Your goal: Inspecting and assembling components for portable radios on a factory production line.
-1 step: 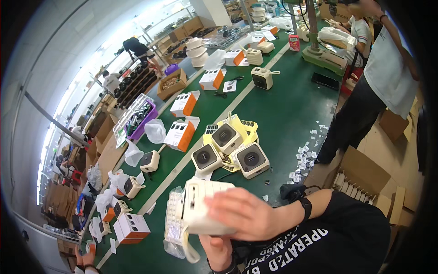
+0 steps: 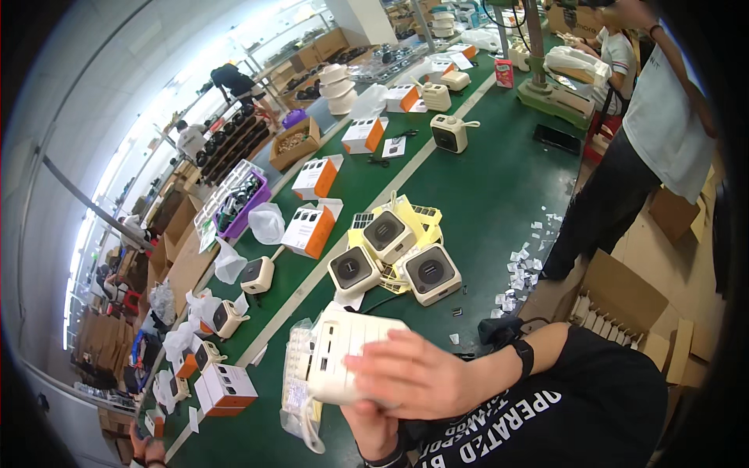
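A boxy cream speaker [image 2: 331, 363] with port slots in one side and a looped strap [image 2: 312, 437] is held between my hands at the lower middle. My left hand [image 2: 370, 427] grips it from below, most of its fingers hidden. Across its ribbed side lie the fingers of my right hand [image 2: 417, 376], slightly blurred and pressed against it. A clear plastic pack [image 2: 295, 382] lies just left of the held speaker. Beyond my hands, three cream speakers with dark grilles, a left one [image 2: 353, 270], a back one [image 2: 387, 234] and a right one [image 2: 432, 273], rest on yellow pieces [image 2: 409, 214].
White-and-orange boxes [image 2: 310, 228] and more speakers line the green table's left side. Small white scraps [image 2: 515, 273] lie along its right edge, near a standing person [image 2: 647, 140]. An open carton [image 2: 616, 296] stands at right. A co-worker's hand [image 2: 148, 448] shows at lower left.
The held speaker has tilted and shifted slightly left, its strap swinging along. My right hand's fingers have moved a little on its side. The co-worker's hands at lower left have moved down.
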The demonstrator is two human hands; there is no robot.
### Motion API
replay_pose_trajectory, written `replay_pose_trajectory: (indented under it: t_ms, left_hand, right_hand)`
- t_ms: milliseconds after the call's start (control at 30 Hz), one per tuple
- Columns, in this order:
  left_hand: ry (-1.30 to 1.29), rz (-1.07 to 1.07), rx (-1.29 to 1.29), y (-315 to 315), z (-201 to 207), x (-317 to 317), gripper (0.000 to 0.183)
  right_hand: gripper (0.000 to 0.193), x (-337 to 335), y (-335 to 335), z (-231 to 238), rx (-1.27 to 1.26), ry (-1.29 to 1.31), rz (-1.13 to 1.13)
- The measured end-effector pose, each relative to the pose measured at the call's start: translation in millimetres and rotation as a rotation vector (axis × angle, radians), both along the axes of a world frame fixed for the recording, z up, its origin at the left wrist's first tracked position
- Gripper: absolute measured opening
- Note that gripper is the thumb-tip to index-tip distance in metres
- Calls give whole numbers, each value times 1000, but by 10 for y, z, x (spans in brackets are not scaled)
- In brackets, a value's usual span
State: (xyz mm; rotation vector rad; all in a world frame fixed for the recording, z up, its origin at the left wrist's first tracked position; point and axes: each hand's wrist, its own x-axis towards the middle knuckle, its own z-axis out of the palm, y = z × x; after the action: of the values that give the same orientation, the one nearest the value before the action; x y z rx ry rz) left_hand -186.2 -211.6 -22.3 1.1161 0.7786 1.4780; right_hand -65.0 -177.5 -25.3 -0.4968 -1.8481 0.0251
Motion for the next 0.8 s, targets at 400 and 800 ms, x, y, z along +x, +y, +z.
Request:
replay_pose_trajectory:
  t_ms: [400, 800]
  left_hand:
    - [-189, 26, -53, -110, -113, -138, 95]
    - [416, 46, 350, -229, -11, -583, 94]
  right_hand:
    - [81, 69, 71, 131, -609, 232, 664]
    - [84, 9, 26, 5, -696, 310, 962]
